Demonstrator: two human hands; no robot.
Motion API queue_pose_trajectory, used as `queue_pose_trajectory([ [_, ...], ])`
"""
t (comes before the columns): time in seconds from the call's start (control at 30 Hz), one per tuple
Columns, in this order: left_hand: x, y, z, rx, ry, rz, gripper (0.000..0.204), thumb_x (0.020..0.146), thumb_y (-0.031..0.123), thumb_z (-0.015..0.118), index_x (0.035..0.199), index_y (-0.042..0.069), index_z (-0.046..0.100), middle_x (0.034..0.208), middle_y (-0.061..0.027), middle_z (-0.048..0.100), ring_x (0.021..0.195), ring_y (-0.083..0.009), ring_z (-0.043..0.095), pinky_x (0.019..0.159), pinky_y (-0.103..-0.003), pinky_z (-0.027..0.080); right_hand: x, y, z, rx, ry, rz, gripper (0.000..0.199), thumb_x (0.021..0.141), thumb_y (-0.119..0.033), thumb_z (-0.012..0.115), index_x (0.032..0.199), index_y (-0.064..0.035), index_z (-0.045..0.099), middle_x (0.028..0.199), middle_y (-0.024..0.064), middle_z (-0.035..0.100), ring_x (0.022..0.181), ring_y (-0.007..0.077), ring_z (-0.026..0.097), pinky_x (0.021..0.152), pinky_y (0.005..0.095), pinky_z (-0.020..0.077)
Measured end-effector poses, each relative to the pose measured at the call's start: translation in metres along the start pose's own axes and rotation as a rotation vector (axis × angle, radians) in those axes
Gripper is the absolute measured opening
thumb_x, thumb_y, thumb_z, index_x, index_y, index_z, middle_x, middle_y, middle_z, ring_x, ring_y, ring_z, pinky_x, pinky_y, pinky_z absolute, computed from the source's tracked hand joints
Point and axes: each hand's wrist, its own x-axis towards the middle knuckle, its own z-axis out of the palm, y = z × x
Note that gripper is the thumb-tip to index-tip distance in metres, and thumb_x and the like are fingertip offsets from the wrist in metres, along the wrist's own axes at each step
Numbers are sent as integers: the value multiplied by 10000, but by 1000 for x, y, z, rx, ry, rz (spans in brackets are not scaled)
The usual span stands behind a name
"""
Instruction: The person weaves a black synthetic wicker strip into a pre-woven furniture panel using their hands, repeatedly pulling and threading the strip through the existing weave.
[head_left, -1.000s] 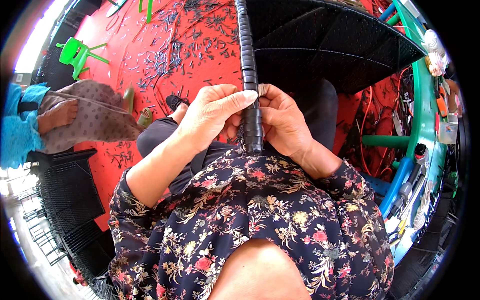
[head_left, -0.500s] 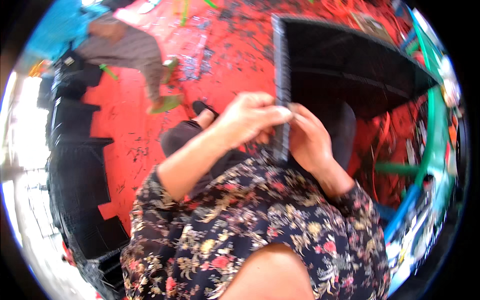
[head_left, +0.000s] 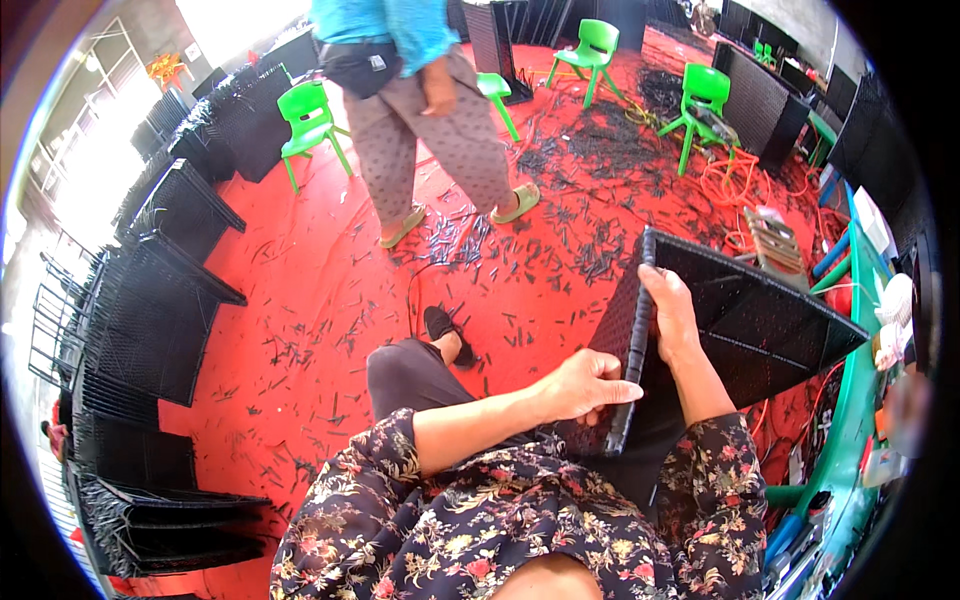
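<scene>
A black woven wicker furniture piece (head_left: 745,295), open like a box with angled panels, leans against my lap and reaches to the right. Its rounded rim runs upright in front of me. My left hand (head_left: 590,385) pinches the lower part of this rim from the left, thumb across the edge and fingers curled. Higher up, my right hand (head_left: 675,315) grips the same rim from the inner side, its thumb near the top corner. Part of the right hand's fingers is hidden behind the rim.
A person in a blue shirt (head_left: 395,110) stands on the red floor sheet (head_left: 300,330), strewn with black strips. Black wicker pieces (head_left: 150,310) line the left. Green chairs (head_left: 705,95) stand further off. A green table (head_left: 850,400) with clutter is at my right.
My view has lifted and turned. My right hand has moved further up the rim, away from my left hand, which is now lower on it. The wicker piece is tilted differently.
</scene>
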Motion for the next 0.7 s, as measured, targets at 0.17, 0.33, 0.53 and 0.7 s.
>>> queue_pose_trajectory([
  [0.17, 4, -10, -6, 80, -53, 60, 327, 839, 321, 643, 713, 45, 523, 597, -11, 539, 481, -94, 540, 434, -228, 420, 23, 7, -5, -408, 85, -239, 196, 694, -112, 635, 799, 36, 561, 711, 23, 557, 646, 106, 492, 580, 284, 420],
  [0.33, 21, -75, -60, -92, 177, -53, 379, 858, 392, 599, 804, 20, 550, 683, -37, 570, 557, -116, 579, 487, -250, 452, -4, -19, 2, -320, 56, -254, 146, 717, -85, 613, 816, 0, 549, 706, -17, 518, 629, 59, 458, 554, 235, 395],
  [0.53, 70, -199, -156, 392, 655, -189, 642, 799, 587, 532, 897, -39, 635, 850, -212, 645, 780, -303, 639, 714, -403, 476, -55, -95, 61, -80, -64, -323, 210, 767, -68, 600, 943, 19, 526, 795, -11, 536, 686, 40, 478, 614, 207, 414],
  [0.7, 46, -199, -219, 308, 1133, -206, 693, 817, 598, 471, 1089, -33, 563, 1073, -263, 584, 1044, -375, 546, 892, -442, 410, -64, -131, 91, -38, -114, -323, 202, 771, -68, 581, 952, 8, 538, 793, -10, 542, 670, 39, 480, 607, 203, 413],
])
